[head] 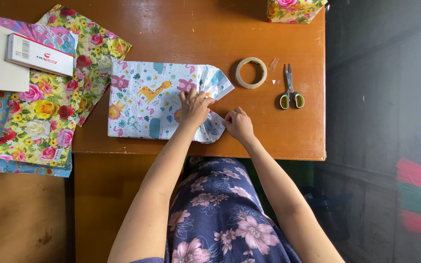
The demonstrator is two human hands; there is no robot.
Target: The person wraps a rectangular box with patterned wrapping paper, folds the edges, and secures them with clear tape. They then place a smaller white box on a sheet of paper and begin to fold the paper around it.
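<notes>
A box wrapped in pale animal-print paper (147,100) is laid flat on the wooden worktop (278,131), its right end turned toward the person so that the loose paper there can be folded. The left hand (194,104) is spread, palm down, on the gathered end flaps, apparently to keep the upper fold pinned against the box. The right hand (238,124) is closed in a pinch on the lower corner flap (214,127), which is drawn out to a point just beside the box end. A roll of clear tape (251,72) and green-handled scissors (289,88) are kept near, right of the box, within easy reach. Floral wrapping sheets (49,107) with two flat cartons (37,53) on top are set aside at the left edge.
</notes>
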